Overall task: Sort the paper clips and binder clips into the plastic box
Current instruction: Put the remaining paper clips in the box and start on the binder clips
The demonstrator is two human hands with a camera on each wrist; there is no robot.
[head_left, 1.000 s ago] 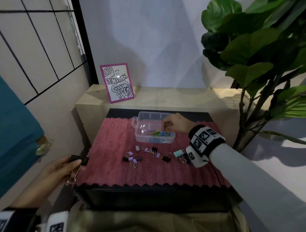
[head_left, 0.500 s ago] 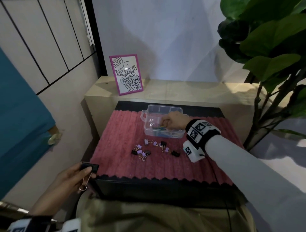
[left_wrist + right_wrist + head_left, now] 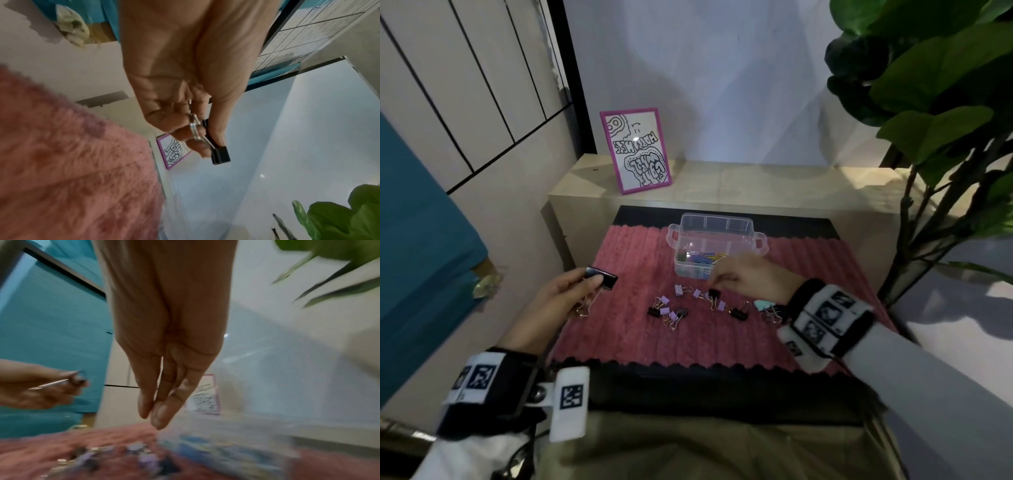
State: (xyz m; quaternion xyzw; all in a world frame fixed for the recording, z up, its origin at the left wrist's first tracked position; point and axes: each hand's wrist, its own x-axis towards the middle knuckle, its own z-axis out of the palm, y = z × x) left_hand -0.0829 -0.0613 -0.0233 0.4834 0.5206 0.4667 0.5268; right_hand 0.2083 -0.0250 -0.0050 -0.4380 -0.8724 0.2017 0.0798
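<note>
Left hand pinches the stiff, light black metal binder clip, centre-left; grip its body. Right hand empty, fingers straight.

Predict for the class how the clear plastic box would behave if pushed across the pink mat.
The plastic box looks thin-walled and holds only a few paper clips, so it is probably light. The ribbed pink mat may snag it. Low and wide, it seems unlikely to tip.
</note>
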